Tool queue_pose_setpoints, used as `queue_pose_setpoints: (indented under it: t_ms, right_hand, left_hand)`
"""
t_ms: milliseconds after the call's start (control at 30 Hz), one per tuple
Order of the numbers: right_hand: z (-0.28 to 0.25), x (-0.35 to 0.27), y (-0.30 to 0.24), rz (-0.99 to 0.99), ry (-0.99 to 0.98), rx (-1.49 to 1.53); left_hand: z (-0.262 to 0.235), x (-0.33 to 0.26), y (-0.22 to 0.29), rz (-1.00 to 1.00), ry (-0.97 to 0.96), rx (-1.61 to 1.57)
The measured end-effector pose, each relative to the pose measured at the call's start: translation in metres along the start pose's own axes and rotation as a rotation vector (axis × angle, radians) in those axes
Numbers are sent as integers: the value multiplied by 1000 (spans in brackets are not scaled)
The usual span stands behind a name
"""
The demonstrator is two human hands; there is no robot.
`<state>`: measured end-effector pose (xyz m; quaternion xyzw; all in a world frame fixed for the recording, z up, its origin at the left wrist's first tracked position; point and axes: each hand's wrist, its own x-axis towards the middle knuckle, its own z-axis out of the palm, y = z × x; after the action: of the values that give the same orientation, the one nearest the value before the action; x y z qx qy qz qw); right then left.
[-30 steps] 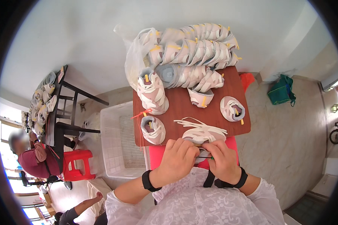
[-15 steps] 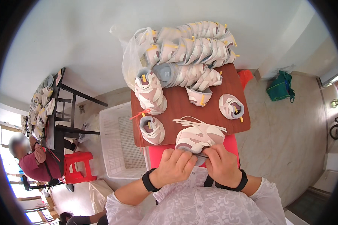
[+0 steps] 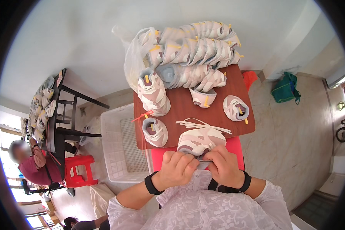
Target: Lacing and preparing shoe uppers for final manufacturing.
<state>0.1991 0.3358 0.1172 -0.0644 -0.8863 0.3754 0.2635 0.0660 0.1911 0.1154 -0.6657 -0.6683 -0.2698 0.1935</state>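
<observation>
A white, beige and mauve shoe upper is held at the table's near edge, its toe pointing away from me. My left hand pinches the grey-lined collar on the left. On the collar's other side, my right hand grips the edge with bent fingers. A strip of grey lining shows between the two hands. White laces trail off the far end of the upper across the table. What the fingertips press on underneath is hidden.
The brown table carries stacked shoe uppers at the back and a single upper on the right. Left stands a white crate. A person sits farther left by a black table. A red stool stands nearby.
Both hands have shifted slightly with the upper's collar. More of the grey lining now shows between them. My grip on both sides stays.
</observation>
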Motion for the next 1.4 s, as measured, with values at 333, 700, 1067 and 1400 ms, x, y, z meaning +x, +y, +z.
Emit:
queue_pose_setpoints:
  t_ms: [333,700,1067,1400]
  right_hand:
    - [-2,0,7,21,-45,341]
    - [-11,4,16,265,-371,619]
    - [-6,4,23,307,-292,677]
    - [23,0,19,-28,249,-110]
  left_hand:
    - [-3,11,-5,-136,-4,-303]
    - [-3,14,-8,-109,-88,-341]
    - [-5,21,-11,-223,-242,-457]
    - [29,-12,25,-1172,236,-1579]
